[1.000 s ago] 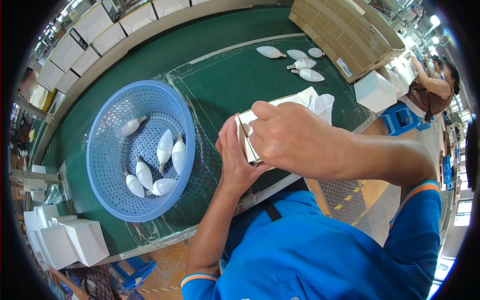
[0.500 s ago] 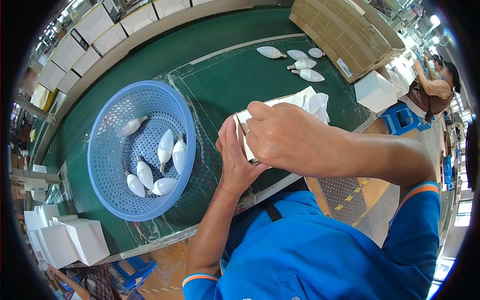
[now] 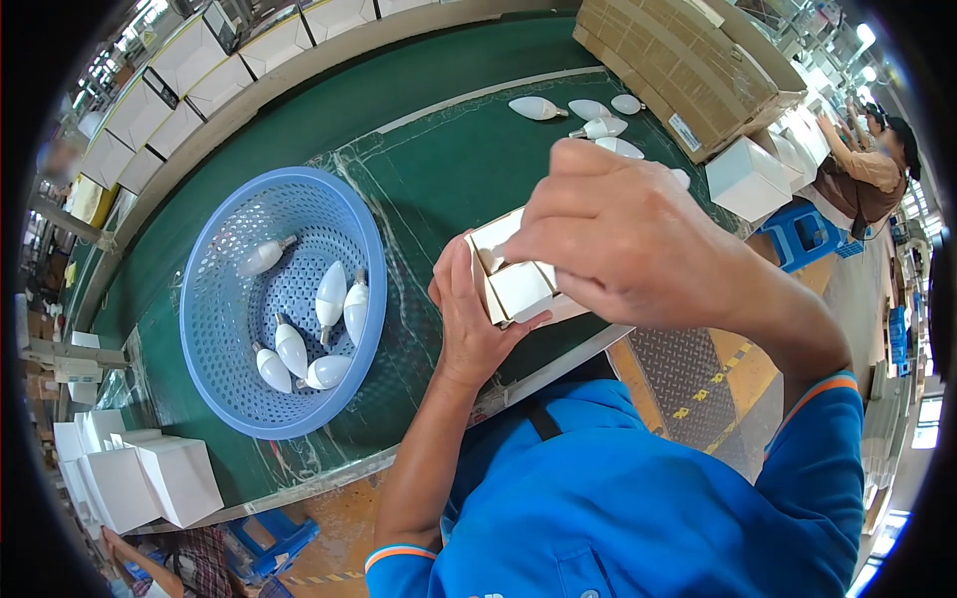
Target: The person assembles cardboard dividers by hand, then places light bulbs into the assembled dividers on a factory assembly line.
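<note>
My left hand (image 3: 467, 317) grips the near-left end of a small white box (image 3: 522, 291), thumb along the front edge and fingers behind. The box is open at the top, with white card folds inside. Over it, my right hand (image 3: 628, 239) is closed, with bent fingertips reaching into the opening; what they pinch, if anything, is hidden. A small white tip (image 3: 681, 178) shows past the knuckles, too little to name. Left of the box stands a blue perforated basket (image 3: 371, 344) with several white candle-shaped bulbs (image 3: 290, 349) in it.
More bulbs (image 3: 538, 108) lie on the green table (image 3: 439, 149) at the back, beside a cardboard carton (image 3: 688, 75). White boxes stand at front left (image 3: 174, 478) and at right (image 3: 746, 179). A co-worker (image 3: 867, 169) sits far right, near a blue stool (image 3: 797, 239).
My right hand has shifted right and up off the box's end, uncovering card folds in its opening. The crumpled white piece behind is now mostly covered. My left hand keeps its hold.
</note>
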Demonstrator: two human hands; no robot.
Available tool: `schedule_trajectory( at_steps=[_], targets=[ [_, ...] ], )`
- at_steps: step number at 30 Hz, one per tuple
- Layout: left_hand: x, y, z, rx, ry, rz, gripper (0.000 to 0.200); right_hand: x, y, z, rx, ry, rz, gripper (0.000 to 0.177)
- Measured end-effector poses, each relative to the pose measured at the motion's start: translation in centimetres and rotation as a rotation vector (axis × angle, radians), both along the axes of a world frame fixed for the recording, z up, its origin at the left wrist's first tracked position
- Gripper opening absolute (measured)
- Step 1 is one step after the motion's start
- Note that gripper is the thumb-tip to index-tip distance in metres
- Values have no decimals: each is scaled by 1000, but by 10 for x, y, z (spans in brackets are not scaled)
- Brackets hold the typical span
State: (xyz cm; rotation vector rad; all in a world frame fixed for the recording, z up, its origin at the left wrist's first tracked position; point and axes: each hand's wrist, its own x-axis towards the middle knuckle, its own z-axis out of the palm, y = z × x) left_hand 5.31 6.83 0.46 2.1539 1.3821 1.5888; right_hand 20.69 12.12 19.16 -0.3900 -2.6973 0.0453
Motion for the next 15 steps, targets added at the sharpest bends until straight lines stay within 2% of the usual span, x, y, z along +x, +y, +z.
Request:
schedule_trajectory(
  at_steps=[2, 5, 8, 11, 15],
  targets=[
    [1, 0, -2, -9, -53, -13, 120, 8, -4, 1, -91, -39, -58, 28],
    [2, -1, -1, -12, -33, 30, 120, 11, -13, -19, -140, -124, -86, 28],
    [2, 0, 0, 34, 1, 32, 120, 10, -10, -44, -6, -43, -65, 31],
    [2, -1, -1, 14, -38, 30, 119, 9, -5, -36, -88, -1, -58, 29],
    [3, -4, -1, -19, -41, 23, 120, 7, 11, -29, -74, -26, -57, 21]
  ],
)
